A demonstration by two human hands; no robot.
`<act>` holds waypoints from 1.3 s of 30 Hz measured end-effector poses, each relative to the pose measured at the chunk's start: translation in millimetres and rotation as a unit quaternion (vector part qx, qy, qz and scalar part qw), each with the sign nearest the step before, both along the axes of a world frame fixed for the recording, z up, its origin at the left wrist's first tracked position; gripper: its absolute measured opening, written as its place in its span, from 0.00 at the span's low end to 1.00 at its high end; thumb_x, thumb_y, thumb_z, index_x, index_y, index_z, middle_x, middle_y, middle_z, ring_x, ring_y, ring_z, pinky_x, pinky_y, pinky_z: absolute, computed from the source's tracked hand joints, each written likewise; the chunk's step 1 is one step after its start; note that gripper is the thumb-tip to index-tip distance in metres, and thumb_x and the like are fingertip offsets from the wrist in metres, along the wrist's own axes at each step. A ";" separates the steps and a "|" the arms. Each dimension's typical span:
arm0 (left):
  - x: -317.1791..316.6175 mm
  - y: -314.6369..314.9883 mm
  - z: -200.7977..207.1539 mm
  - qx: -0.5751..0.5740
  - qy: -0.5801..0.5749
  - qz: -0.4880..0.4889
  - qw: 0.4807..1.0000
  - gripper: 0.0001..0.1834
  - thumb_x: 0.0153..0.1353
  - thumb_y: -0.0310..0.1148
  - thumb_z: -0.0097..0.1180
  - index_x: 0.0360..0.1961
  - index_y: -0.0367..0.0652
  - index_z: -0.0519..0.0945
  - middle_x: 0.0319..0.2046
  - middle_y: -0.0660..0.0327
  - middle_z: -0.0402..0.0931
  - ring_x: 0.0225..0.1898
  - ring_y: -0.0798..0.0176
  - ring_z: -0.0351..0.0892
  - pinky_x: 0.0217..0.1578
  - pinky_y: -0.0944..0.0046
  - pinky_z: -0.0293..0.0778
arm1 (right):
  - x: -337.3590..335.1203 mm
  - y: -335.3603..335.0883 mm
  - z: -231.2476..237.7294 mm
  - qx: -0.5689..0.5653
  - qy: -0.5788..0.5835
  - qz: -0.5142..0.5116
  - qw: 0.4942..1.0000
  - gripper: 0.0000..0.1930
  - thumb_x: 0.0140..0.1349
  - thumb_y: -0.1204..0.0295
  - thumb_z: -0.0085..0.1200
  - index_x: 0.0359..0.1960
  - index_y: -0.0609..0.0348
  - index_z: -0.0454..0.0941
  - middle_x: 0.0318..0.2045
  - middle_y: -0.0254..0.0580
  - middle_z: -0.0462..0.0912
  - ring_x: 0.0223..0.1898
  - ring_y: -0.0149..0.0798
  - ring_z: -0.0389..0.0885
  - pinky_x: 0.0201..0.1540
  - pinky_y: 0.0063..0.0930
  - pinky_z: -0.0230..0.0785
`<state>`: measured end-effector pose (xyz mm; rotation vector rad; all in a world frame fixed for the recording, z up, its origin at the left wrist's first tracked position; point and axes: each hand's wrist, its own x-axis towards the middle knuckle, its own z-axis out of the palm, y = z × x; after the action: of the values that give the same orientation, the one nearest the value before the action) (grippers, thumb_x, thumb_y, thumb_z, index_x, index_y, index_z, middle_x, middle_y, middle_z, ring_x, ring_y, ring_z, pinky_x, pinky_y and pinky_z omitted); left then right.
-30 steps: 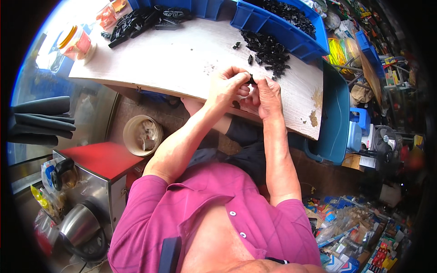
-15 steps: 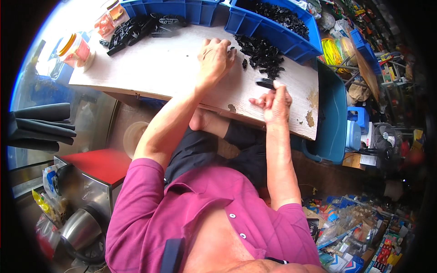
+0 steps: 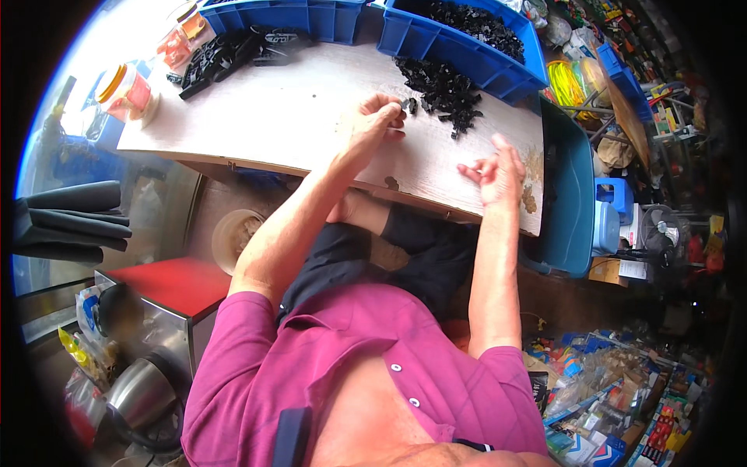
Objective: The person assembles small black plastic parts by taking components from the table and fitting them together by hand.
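A loose heap of small black plastic parts (image 3: pixel 445 92) lies on the pale wooden table (image 3: pixel 272 117), in front of a blue bin (image 3: pixel 513 68) filled with the same parts. My left hand (image 3: pixel 372 124) reaches to the heap's left edge, thumb and forefinger pinched on one small black part (image 3: pixel 405 104). My right hand (image 3: pixel 496 167) hovers over the table's right end with its fingers spread and nothing visible in it, a short way below the heap.
A second blue bin (image 3: pixel 311 17) stands at the back. A cluster of larger black pieces (image 3: pixel 226 50) and a yellow-lidded jar (image 3: pixel 124 87) sit at the table's left. A teal tub (image 3: pixel 572 194) is at the right, a red-topped metal cabinet (image 3: pixel 167 284) at my left.
Both hands were together at the table's front edge. The left hand has since reached out to the heap, and the right hand has moved right and opened; the black piece it held is gone.
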<state>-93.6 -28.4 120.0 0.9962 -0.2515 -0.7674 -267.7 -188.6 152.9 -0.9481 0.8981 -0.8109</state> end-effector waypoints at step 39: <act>134.0 112.4 -7.7 0.471 -0.665 0.217 0.537 0.09 0.58 0.38 0.58 0.38 0.48 0.80 0.38 0.59 0.81 0.44 0.52 0.78 0.41 0.54 0.75 | 45.5 55.7 -20.2 -0.098 -0.071 0.252 0.960 0.07 0.62 0.68 0.56 0.34 0.56 0.73 0.10 0.32 0.66 0.12 0.33 0.71 0.18 0.35 0.76</act>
<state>40.4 84.0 112.3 2.4760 -0.9076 0.6545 -222.2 -132.8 132.7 -1.2112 0.4229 -0.5238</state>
